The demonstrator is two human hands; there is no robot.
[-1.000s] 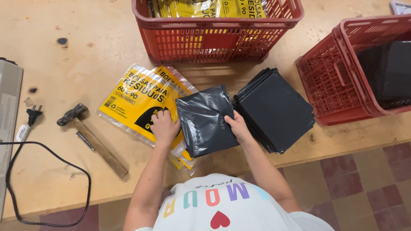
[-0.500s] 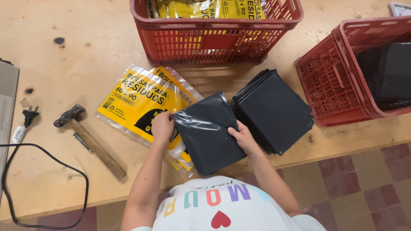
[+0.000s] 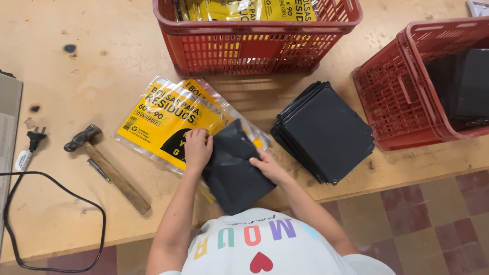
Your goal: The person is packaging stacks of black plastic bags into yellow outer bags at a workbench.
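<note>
Two hands work one folded black bag (image 3: 235,170) at lower centre of the frame, where it lies half over the mouth of a yellow printed sleeve (image 3: 168,119) on the wooden table (image 3: 91,61).

Far left: a black cable (image 3: 56,203) with its plug (image 3: 35,137), then a hammer (image 3: 107,165) lying flat, well apart from the work.

Left hand (image 3: 197,148): fingers curled over the bag's upper left edge where it meets the sleeve; closed on that edge.

Right hand (image 3: 267,167): pressed flat on the bag's right edge, fingers extended, clamping nothing.

Risks, judged from this layout:
- The bag overhangs the table's near edge; slack pressure from the flat hand could let it slide off toward the tiled floor (image 3: 438,214).
- Slick film on slick film may shift the sleeve or loosen the fold.
- The thin sleeve mouth could tear under a forced corner.

Right of centre: a stack of black bags (image 3: 326,132), just beside the right forearm; a sweep of the elbow could topple it. Upper centre and far right: two red crates (image 3: 254,43), (image 3: 402,86).
</note>
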